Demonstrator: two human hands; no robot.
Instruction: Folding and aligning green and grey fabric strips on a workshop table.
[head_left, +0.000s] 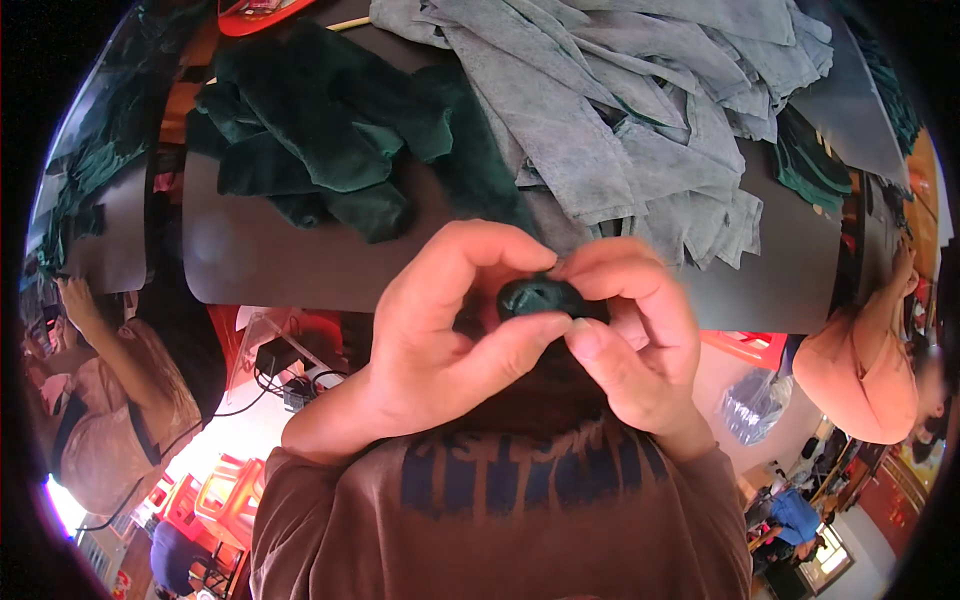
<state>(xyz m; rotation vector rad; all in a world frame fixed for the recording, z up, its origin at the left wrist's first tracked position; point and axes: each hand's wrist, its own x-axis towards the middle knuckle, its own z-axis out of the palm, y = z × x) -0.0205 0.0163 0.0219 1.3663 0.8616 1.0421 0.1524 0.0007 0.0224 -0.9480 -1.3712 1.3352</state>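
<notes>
Between both hands, close to my chest, is a small dark green piece of furry fabric (533,298), bunched or rolled. My left hand (435,325) pinches its left side with thumb and forefinger. From the other side my right hand (640,330) grips it with thumb and fingers, and the two thumb tips nearly meet below it. Past the hands, dark green plush pieces (300,120) lie heaped on the left of the dark table (260,255). Long grey suede-like strips (590,150) pile up at the centre and right, overlapping a green piece.
A red tray (260,14) sits at the far left. More green pieces (810,165) lie at the table's right edge. Other people work on both sides, one arm (105,330) at left and one sleeve (860,380) at right. Red stools (225,500) and cables stand below left.
</notes>
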